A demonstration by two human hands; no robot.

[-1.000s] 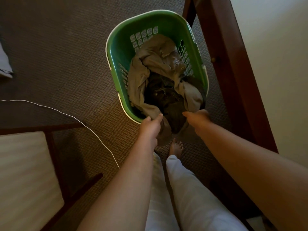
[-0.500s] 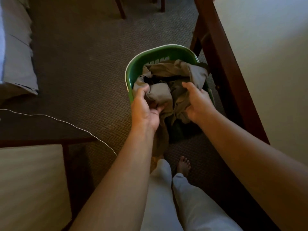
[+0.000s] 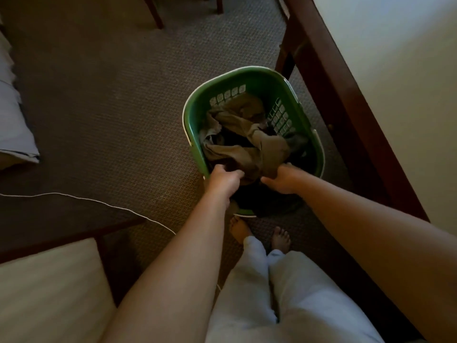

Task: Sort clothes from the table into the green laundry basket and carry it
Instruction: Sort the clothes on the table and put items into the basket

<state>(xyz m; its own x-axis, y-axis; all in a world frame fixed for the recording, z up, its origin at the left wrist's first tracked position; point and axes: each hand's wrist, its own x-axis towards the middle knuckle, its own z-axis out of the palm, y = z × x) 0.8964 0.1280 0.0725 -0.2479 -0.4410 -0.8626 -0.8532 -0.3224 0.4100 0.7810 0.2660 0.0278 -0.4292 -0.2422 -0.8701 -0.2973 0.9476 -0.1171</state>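
The green laundry basket (image 3: 195, 115) stands on the carpet beside the table leg. An olive garment (image 3: 247, 125) lies crumpled in it over darker clothes (image 3: 232, 141). My left hand (image 3: 223, 178) is at the basket's near left side, its fingers curled into the olive cloth. My right hand (image 3: 284, 179) is beside it to the right, thumb out, gripping the same garment's near end. A dark fold of cloth hangs over the basket's near rim (image 3: 244, 215), just ahead of my bare feet.
A dark wooden table (image 3: 346, 100) with a pale top runs along the right. A cushioned chair seat (image 3: 49, 293) is at lower left, and a thin white cord (image 3: 99, 201) crosses the carpet. Grey bedding (image 3: 12, 134) lies at far left, with chair legs at the top.
Half a second ago both hands held the olive garment bunched up above the basket. They have come down with it, and the cloth now lies lower inside.
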